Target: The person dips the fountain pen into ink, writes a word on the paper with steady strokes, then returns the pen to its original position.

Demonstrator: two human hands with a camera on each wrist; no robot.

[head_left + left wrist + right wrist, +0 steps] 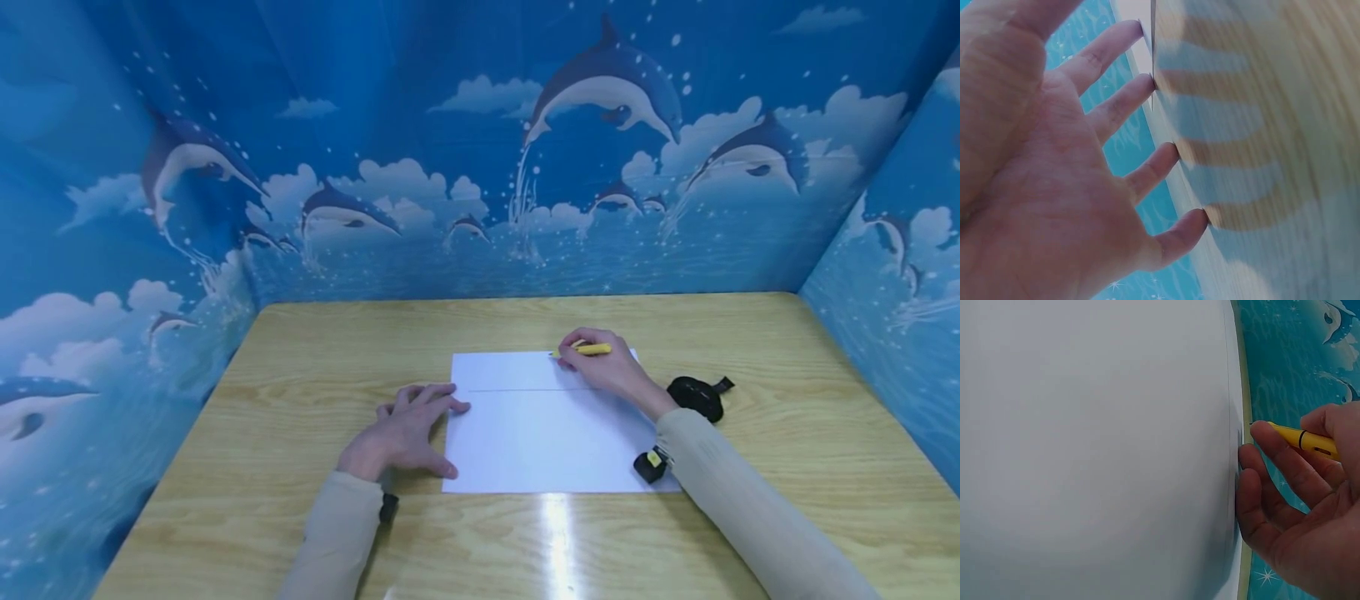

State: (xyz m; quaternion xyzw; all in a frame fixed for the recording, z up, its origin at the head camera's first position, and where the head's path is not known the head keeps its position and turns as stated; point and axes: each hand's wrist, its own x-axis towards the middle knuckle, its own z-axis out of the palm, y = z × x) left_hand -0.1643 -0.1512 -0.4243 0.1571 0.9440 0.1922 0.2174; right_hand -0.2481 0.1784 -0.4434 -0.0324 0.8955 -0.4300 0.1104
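right hand [609,364] over there has a yellow pen [597,349] pinched, white paper [540,442] right under that grip, left hand [401,433] splayed wide off to its left, touching the sheet's edge

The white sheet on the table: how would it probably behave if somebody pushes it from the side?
The white sheet is probably light and floppy, as it looks like thin, plain paper lying flat. It would likely slide easily, since the table looks smooth and shiny. The left hand, with fingertips at its left edge, might hold it back.
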